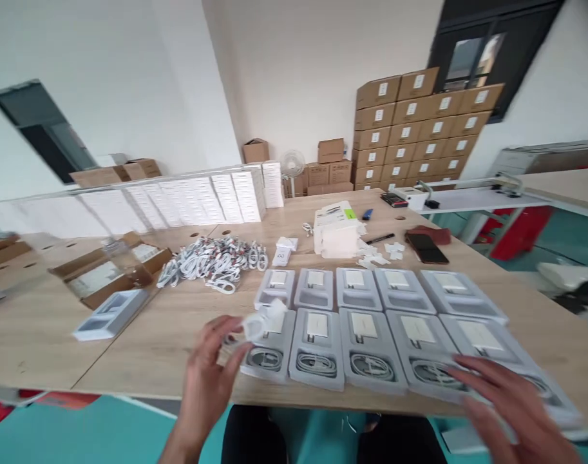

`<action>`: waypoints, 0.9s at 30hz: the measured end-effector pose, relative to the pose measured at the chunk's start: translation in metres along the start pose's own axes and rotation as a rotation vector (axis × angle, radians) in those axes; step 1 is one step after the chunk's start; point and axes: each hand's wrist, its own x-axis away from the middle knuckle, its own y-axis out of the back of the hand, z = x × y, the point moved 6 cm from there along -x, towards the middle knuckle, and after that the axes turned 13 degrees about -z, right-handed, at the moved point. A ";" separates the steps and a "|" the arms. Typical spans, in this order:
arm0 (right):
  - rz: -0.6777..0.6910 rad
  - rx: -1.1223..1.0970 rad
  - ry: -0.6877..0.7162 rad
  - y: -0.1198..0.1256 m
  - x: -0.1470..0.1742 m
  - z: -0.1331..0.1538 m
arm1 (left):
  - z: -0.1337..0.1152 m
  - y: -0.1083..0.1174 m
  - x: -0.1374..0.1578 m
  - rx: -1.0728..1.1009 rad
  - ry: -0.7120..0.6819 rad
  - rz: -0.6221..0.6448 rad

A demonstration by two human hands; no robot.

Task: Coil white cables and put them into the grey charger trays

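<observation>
My left hand (211, 367) pinches a small white looped item (255, 325) between thumb and fingers, above the near-left tray. The item is blurred; it may be a coiled cable. My right hand (506, 399), smeared by motion, hovers over the near-right trays with fingers apart and nothing visible in them. Two rows of pale moulded trays (336, 380) lie in front of me. White plug chargers (317, 324) sit in their upper compartments. In the near row, coiled white cables (317, 365) fill the lower compartments; the far row's lower compartments hold none.
A heap of coiled cables (216, 261) lies left of centre, beside an open cardboard box (105, 270) and a separate tray (111, 314). White cards (337, 238), a pen (380, 238) and a phone (426, 248) lie farther back. White boxes (178, 203) line the far left.
</observation>
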 end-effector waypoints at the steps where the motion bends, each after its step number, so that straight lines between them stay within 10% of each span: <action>1: 0.042 -0.033 0.006 -0.007 -0.009 0.020 | -0.024 -0.009 0.013 0.074 -0.053 0.107; 6: 0.476 -0.256 0.037 -0.056 -0.042 0.096 | -0.086 -0.052 0.078 0.308 -0.051 0.513; 11: 0.565 -0.331 0.036 -0.063 -0.034 0.098 | -0.087 -0.061 0.086 0.598 0.418 0.708; 16: 0.592 -0.313 0.132 -0.061 -0.029 0.096 | -0.098 -0.072 0.121 0.856 0.936 1.228; 20: 0.515 -0.282 0.221 -0.062 -0.026 0.090 | -0.091 -0.094 0.144 1.014 1.093 1.153; 27: 0.356 0.036 0.237 -0.063 -0.009 0.086 | -0.093 -0.100 0.148 0.789 0.971 0.872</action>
